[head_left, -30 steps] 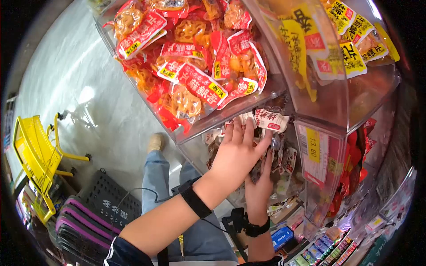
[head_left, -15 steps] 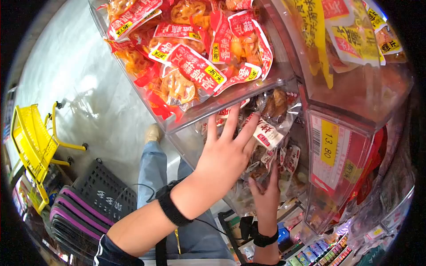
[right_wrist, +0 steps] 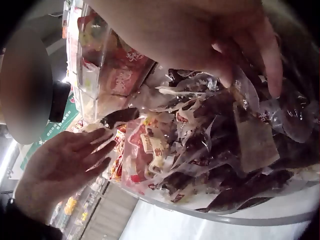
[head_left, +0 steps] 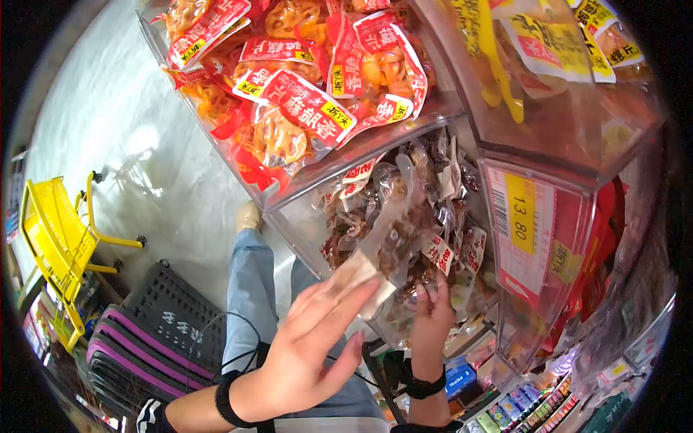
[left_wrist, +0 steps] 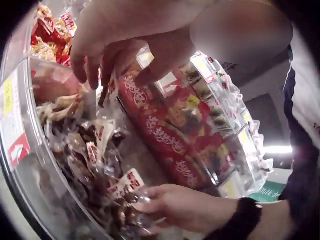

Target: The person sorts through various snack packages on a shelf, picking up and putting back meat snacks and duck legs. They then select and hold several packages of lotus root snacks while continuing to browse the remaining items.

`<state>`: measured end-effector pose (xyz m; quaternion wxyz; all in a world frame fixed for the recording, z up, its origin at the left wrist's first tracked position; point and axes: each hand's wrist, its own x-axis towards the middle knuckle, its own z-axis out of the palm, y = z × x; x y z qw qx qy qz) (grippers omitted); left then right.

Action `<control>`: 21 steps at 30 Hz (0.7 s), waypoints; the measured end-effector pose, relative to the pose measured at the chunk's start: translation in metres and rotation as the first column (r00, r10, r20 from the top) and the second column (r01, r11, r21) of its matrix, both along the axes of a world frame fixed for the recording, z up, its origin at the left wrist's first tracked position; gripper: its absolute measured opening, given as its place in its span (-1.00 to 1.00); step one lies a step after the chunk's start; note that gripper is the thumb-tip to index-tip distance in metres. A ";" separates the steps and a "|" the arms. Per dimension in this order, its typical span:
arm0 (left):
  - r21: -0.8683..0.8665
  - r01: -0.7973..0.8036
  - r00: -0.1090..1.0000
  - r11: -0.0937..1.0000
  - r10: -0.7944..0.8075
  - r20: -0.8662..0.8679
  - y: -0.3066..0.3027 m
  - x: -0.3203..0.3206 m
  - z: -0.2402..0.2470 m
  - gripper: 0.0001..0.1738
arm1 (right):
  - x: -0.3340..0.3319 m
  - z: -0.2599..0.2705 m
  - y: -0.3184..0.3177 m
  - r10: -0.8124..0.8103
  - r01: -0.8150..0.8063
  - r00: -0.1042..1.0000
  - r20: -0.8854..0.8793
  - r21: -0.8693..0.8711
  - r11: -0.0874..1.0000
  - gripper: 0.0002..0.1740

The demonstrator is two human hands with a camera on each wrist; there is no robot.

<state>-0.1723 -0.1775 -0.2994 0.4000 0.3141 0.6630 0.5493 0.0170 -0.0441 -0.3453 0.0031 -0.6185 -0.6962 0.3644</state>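
Observation:
In the head view my left hand (head_left: 310, 346) is over the near edge of a clear bin (head_left: 292, 238). Its fingers and thumb pinch the pale end of a clear snack packet (head_left: 367, 268), blurred by motion; the right wrist view shows this packet (right_wrist: 120, 118) dark at the fingertips. My right hand (head_left: 432, 317) reaches into the bin's near right part, fingers apart, fingertips touching the packets beneath. Those are clear packets with dark brown food (head_left: 346, 224); one with a white and red label (head_left: 439, 254) lies just beyond the right fingertips.
A higher clear bin holds red lotus-root snack packets (head_left: 296, 105). At right stands a bin wall with a 13.80 price tag (head_left: 521, 224). Stacked dark baskets (head_left: 162, 325) and a yellow cart (head_left: 58, 238) stand on the floor at left.
My left hand has pulled back from inside the bin toward the body, bringing a packet with it. My right hand stays among the packets, its fingers drawn in a little.

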 end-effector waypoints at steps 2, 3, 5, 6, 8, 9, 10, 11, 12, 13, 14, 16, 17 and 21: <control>0.044 -0.011 0.988 0.999 0.004 0.157 0.000 0.003 0.001 -0.37 | 0.008 -0.009 -0.002 0.083 -0.087 0.995 0.045 0.076 0.993 -0.49; 0.062 0.010 0.972 0.998 -0.024 0.233 0.002 0.000 -0.001 -0.37 | 0.006 -0.008 -0.003 0.095 -0.098 0.995 0.041 0.090 0.991 -0.50; 0.133 0.009 0.942 0.991 -0.053 0.331 0.012 -0.004 -0.011 -0.35 | 0.002 -0.005 -0.004 0.120 -0.123 0.992 0.034 0.117 0.985 -0.52; 0.185 -0.010 0.933 0.983 -0.058 0.356 0.024 -0.003 -0.020 -0.33 | 0.002 -0.005 -0.004 0.112 -0.116 0.993 0.041 0.114 0.987 -0.52; 0.126 -0.073 0.610 0.989 -0.055 0.791 0.047 -0.002 -0.034 -0.22 | 0.003 -0.005 -0.003 0.096 -0.101 0.994 0.053 0.105 0.989 -0.54; 0.063 0.001 0.633 0.998 -0.049 0.772 0.055 -0.004 -0.041 -0.23 | 0.001 -0.002 -0.003 0.041 -0.044 0.998 0.040 0.092 0.995 -0.55; -0.002 0.072 0.657 0.997 -0.046 0.752 0.060 -0.006 -0.046 -0.24 | 0.005 -0.002 -0.004 0.006 -0.005 1.000 -0.007 0.099 0.995 -0.54; 0.021 0.050 0.679 0.999 -0.049 0.732 0.064 -0.007 -0.047 -0.25 | 0.009 -0.002 -0.004 -0.029 0.035 0.998 -0.052 0.103 0.994 -0.54; 0.045 0.027 0.701 0.999 -0.051 0.711 0.067 -0.009 -0.047 -0.26 | 0.015 -0.003 -0.004 -0.065 0.075 0.993 -0.097 0.105 0.992 -0.53; 0.070 0.005 0.725 0.998 -0.052 0.687 0.069 -0.011 -0.046 -0.28 | 0.021 -0.002 -0.005 -0.063 0.079 0.987 -0.149 0.111 0.991 -0.57; 0.041 0.057 0.784 0.998 -0.070 0.617 0.068 -0.016 -0.044 -0.30 | 0.022 0.001 -0.009 -0.156 0.173 0.965 -0.208 0.065 0.983 -0.63; -0.028 0.151 0.876 0.988 -0.121 0.467 0.060 -0.024 -0.039 -0.33 | 0.010 0.024 -0.018 -0.341 0.346 0.889 -0.306 -0.039 0.937 -0.73; -0.034 0.164 0.876 0.986 -0.130 0.464 0.055 -0.024 -0.040 -0.37 | 0.004 0.038 -0.019 -0.342 0.343 0.898 -0.277 -0.047 0.938 -0.86; -0.158 0.218 0.930 0.963 -0.156 0.332 0.038 -0.014 -0.035 -0.50 | 0.003 0.050 -0.018 -0.395 0.424 0.854 -0.339 0.014 0.906 -0.86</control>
